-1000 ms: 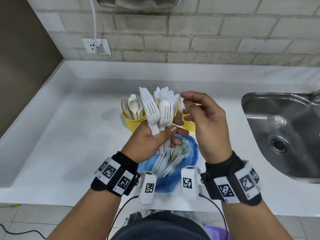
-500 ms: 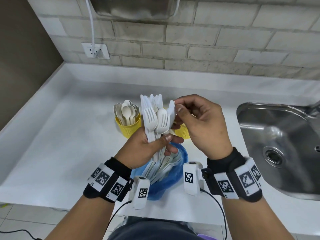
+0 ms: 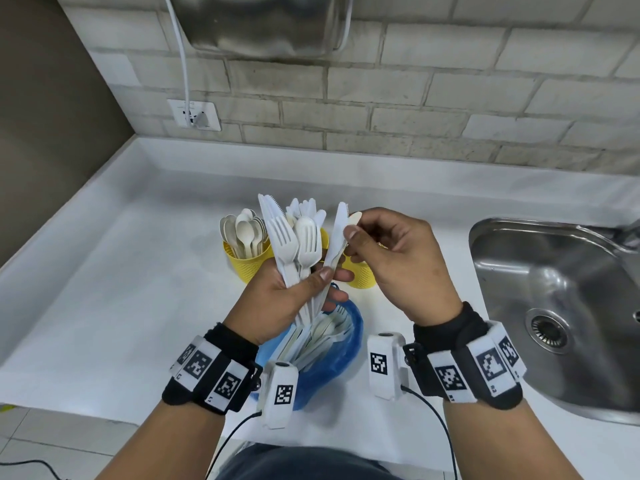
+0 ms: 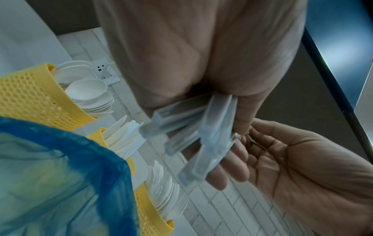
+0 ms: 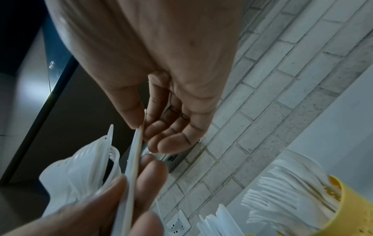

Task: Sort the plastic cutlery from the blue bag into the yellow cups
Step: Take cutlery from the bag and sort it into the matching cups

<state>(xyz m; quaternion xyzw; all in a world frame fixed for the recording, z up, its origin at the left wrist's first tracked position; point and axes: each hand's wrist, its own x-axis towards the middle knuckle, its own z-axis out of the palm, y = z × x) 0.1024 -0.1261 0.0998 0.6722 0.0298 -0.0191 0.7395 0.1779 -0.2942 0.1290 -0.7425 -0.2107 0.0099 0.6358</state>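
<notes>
My left hand [image 3: 322, 282] grips a bundle of white plastic forks and knives [image 3: 298, 244] upright above the blue bag [image 3: 332, 368], which holds more cutlery. The thumb and forefinger of my right hand [image 3: 349, 237] pinch the blade of one knife [image 3: 337, 230] that leans out of the bundle to the right; its handle is still in the left hand. Behind stand yellow cups: one with spoons [image 3: 246, 265] and one at the right [image 3: 363, 278], partly hidden. The left wrist view shows three cups: spoons [image 4: 36, 102], knives [image 4: 98, 135], forks [image 4: 149, 207]. The knife [image 5: 134, 159] appears edge-on in the right wrist view.
A steel sink [image 3: 554, 271] is set into the white counter [image 3: 121, 306] at the right. A wall socket [image 3: 194, 114] with a white cable sits on the brick wall at the back left. A steel box [image 3: 263, 26] hangs on the wall above.
My right hand has taken hold of one knife at the bundle's right side and tipped it to the right, away from the other pieces. The left hand keeps its grip.
</notes>
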